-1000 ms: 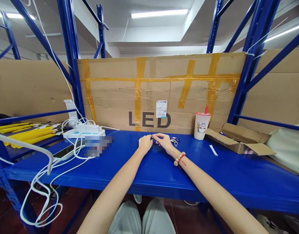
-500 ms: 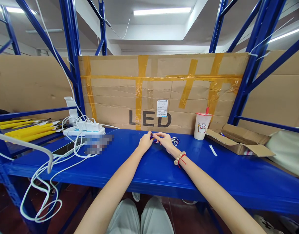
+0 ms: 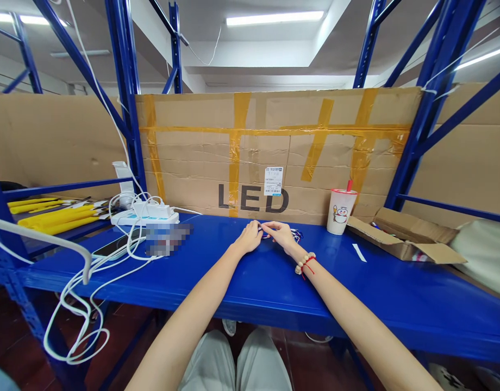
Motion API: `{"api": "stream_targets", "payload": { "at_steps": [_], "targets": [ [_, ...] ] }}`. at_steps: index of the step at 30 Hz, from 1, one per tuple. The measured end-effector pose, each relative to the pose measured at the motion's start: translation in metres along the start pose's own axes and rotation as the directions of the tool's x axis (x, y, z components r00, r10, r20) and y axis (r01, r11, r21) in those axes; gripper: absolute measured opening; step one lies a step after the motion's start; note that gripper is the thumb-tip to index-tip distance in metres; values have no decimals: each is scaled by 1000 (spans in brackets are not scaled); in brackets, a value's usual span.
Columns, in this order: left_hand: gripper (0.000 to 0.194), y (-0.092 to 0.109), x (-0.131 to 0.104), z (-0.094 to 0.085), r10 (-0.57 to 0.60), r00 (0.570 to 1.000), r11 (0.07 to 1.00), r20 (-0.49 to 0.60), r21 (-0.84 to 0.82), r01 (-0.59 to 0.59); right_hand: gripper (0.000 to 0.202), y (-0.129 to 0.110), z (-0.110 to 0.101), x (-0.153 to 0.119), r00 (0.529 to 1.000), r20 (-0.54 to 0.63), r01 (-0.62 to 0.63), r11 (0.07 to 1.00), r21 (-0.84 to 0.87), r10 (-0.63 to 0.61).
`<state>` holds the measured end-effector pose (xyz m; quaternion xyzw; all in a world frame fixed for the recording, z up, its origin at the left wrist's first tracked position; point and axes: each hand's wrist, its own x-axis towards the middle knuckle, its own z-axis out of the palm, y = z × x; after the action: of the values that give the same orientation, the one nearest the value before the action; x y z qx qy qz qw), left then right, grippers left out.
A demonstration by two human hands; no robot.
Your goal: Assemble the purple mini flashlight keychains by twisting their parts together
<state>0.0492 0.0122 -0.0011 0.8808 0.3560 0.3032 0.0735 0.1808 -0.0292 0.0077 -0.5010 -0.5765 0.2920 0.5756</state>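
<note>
My left hand [image 3: 248, 238] rests low over the blue tabletop [image 3: 217, 271], its fingers curled together at the tips. My right hand [image 3: 281, 234] meets it from the right in a pinch, thumb and forefinger touching near the left fingertips. Whatever lies between the two hands is mostly hidden; only a bit of blue and shiny metal shows there. Just beyond and right of my right hand is a small cluster of blue and silvery metal pieces [image 3: 298, 235], too small to name and partly covered by the hand.
A white paper cup [image 3: 338, 214] with a red straw stands at the right, beside an open cardboard box [image 3: 400, 244] and a white paper strip [image 3: 359, 252]. On the left are a power strip [image 3: 146, 213], tangled white cables [image 3: 76, 304] and yellow-handled tools [image 3: 56, 218]. Taped cardboard [image 3: 185, 163] walls the back.
The whole view has shifted slightly to the right. My left hand's fingers lie a little flatter, and the hands stay together in the same place on the table.
</note>
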Motion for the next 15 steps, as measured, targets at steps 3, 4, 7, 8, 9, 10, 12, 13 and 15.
{"api": "stream_targets", "payload": {
  "at_steps": [3, 4, 7, 8, 9, 10, 12, 13, 15],
  "targets": [
    [16, 1, -1, -3, 83, 996, 996, 29, 15, -84, 34, -1, -4, 0, 1000, 17, -17, 1000, -14, 18],
    [16, 2, -2, -4, 109, 993, 994, 37, 17, -110, 35, -1, -5, 0, 1000, 20, -24, 1000, -20, 24],
    [17, 4, -5, -8, 142, 988, 989, 62, 41, -145, 37, -1, -7, -2, 999, 33, -43, 998, -40, 44],
    [17, 4, -6, -8, 139, 988, 988, 71, 53, -143, 37, -1, -7, -3, 998, 41, -48, 998, -46, 50],
    [17, 4, -6, -9, 130, 988, 989, 80, 66, -135, 38, -2, -7, -4, 997, 50, -52, 997, -52, 54],
    [18, 4, -7, -9, 117, 989, 989, 86, 79, -124, 38, -2, -7, -5, 997, 60, -54, 997, -56, 57],
    [20, 2, -7, -8, 82, 992, 990, 91, 103, -91, 38, -3, -6, -6, 996, 74, -51, 997, -63, 56],
    [21, 1, -7, -8, 63, 994, 991, 90, 116, -73, 38, -3, -6, -7, 996, 78, -48, 997, -66, 53],
    [24, -1, -6, -8, 28, 996, 990, 85, 139, -39, 38, -3, -4, -7, 995, 85, -39, 997, -70, 45]
  ]
}}
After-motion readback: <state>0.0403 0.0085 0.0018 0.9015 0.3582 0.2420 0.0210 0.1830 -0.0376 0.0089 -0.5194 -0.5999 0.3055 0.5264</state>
